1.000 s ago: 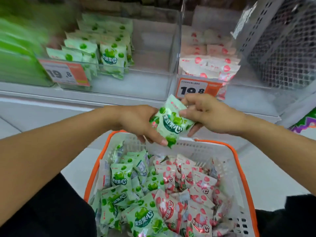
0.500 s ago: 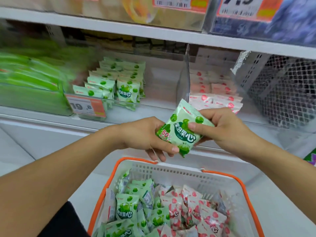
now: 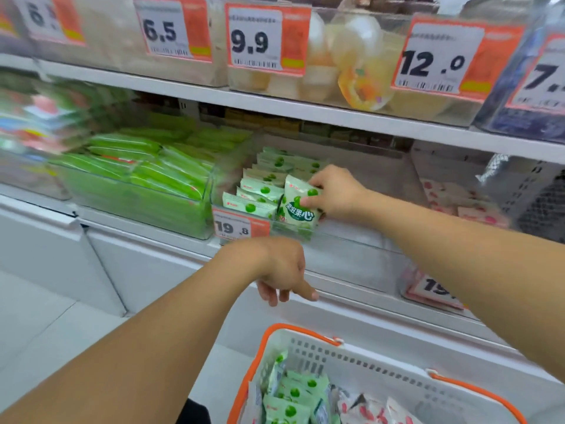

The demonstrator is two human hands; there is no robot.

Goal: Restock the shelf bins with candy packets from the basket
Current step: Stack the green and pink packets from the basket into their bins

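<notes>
My right hand pinches a green candy packet and holds it upright inside the clear shelf bin, at the front of a row of matching green packets. My left hand hangs below the bin's front with loosely curled fingers and holds nothing. The white basket with orange rim sits below, holding green packets on its left and pink ones on its right.
A bin of bright green packs stands left of the target bin. A bin with pink packets lies to the right, beside a white mesh basket. Price tags hang on the bin fronts. An upper shelf carries more bins.
My right hand has carried the green packet from above the basket up into the shelf bin. My left hand let go of it and dropped below the bin. The camera tilted upward.
</notes>
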